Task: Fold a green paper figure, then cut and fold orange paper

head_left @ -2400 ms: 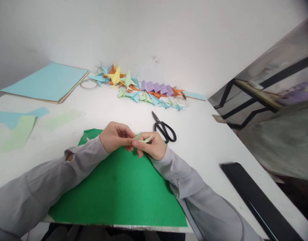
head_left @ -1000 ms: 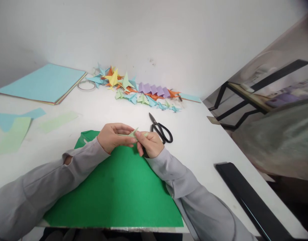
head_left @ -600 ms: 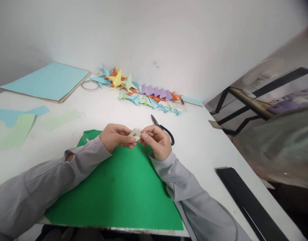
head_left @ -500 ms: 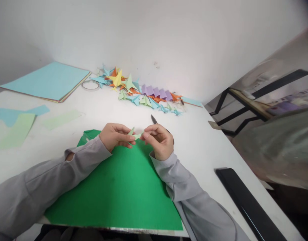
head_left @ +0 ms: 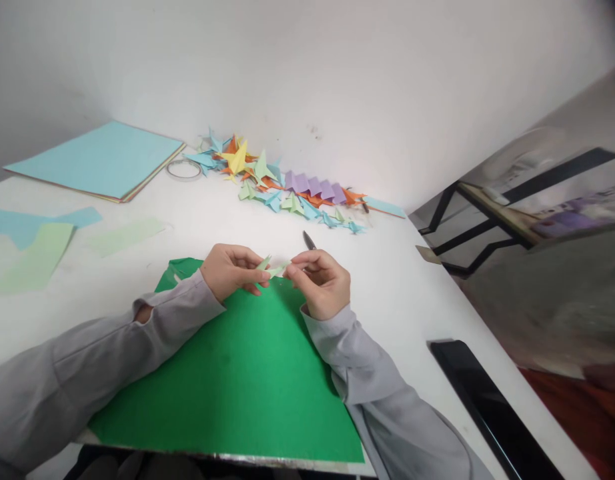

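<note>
Left hand: thumb and forefinger pinched together on one end of a folded light green paper; other fingers loosely curled beneath.

Right hand: thumb and forefinger tips closed at the paper's other end, remaining fingers bent in toward the palm.

Folded light green paper: small, creased, a pointed flap rising beside the left thumb; suspended between the two sets of fingertips, above the far part of the green sheet.

Green sheet: landmark for all below; flat, its far left corner crumpled, at the near edge of a white table.

Scissors: beyond the sheet's far edge, one dark tip visible, the rest behind the right hand.

Black oblong object: right of the sheet, well apart.

Paper scraps, blue and pale green: left of the sheet.

Row of folded paper pieces, yellow, orange, blue, green, with purple pleats: well beyond the sheet, along the wall.

Ring of tape; stack of coloured paper, blue uppermost: beyond the sheet, to the left.

Black-framed rack: far right of the sheet, off the table; contents blurred.
</note>
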`<state>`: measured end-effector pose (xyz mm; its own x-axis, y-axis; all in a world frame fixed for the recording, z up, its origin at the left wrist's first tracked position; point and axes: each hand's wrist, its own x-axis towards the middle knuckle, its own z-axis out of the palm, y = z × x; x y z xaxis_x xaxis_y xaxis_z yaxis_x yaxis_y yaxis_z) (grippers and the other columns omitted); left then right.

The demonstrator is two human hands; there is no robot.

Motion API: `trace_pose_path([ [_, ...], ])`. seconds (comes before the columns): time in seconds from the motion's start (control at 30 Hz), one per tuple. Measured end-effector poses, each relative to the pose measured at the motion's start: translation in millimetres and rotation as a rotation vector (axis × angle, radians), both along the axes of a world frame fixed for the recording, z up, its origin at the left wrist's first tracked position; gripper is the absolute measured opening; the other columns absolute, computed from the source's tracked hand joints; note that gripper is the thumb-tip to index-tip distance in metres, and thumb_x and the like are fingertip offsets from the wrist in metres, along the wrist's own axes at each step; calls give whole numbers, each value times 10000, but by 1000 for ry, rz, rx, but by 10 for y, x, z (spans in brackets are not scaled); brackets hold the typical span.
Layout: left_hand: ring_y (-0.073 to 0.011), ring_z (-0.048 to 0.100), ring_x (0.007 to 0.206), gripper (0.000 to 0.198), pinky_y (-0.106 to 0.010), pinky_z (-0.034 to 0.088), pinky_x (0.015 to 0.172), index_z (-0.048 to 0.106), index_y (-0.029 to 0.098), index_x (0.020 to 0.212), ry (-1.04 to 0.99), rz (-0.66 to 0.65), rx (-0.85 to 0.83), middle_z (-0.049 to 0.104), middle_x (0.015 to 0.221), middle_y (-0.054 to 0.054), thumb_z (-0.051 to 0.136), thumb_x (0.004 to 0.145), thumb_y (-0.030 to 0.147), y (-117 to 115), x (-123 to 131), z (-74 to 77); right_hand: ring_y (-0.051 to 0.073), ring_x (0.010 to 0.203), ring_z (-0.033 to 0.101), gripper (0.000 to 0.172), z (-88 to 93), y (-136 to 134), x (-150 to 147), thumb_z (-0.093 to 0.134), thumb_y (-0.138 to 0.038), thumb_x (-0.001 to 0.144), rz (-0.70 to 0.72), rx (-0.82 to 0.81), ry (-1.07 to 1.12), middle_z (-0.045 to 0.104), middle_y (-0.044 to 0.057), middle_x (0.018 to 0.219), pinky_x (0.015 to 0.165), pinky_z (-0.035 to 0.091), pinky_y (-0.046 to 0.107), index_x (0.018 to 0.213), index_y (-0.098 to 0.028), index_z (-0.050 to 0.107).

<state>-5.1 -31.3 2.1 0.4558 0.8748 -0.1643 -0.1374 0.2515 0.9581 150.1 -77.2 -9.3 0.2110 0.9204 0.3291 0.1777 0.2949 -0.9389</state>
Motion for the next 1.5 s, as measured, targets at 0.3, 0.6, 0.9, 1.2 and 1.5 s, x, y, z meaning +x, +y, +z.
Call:
trace_pose_path([
  [0.3,-134,581,431,276,-244,513,401,648,94,584,12,21,13,635,482,-35,822,399,203,-11,2,28,124,535,561,135,-5,-7,7,663,-297,703,52,24,-20,610,6,599,458,401,241,717,-190,583],
  [0.6,-124,567,430,184,-250,521,402,641,102,587,55,22,160,635,516,-20,769,470,162,-24,12,17,92,436,494,253,3,16,29,650,-379,711,160,-157,57,620,5,541,420,391,232,578,-170,596],
  [0.9,-93,525,422,127,-214,490,378,621,102,609,141,-7,241,594,501,9,692,521,160,-32,12,-7,85,417,558,232,21,34,47,700,-337,627,330,-468,322,652,17,518,369,390,173,528,-142,623],
  [1.2,-74,487,399,135,-190,468,344,593,100,622,254,-43,246,512,436,54,674,518,132,-76,43,35,93,415,565,208,-19,56,56,735,-332,574,353,-470,353,653,11,510,357,392,173,563,-156,625],
  [1.5,-96,510,372,74,-176,427,278,609,93,653,166,-114,216,521,400,41,639,609,146,-67,41,-18,77,442,571,192,-1,20,62,713,-309,629,386,-466,285,660,8,529,389,408,162,565,-149,631],
])
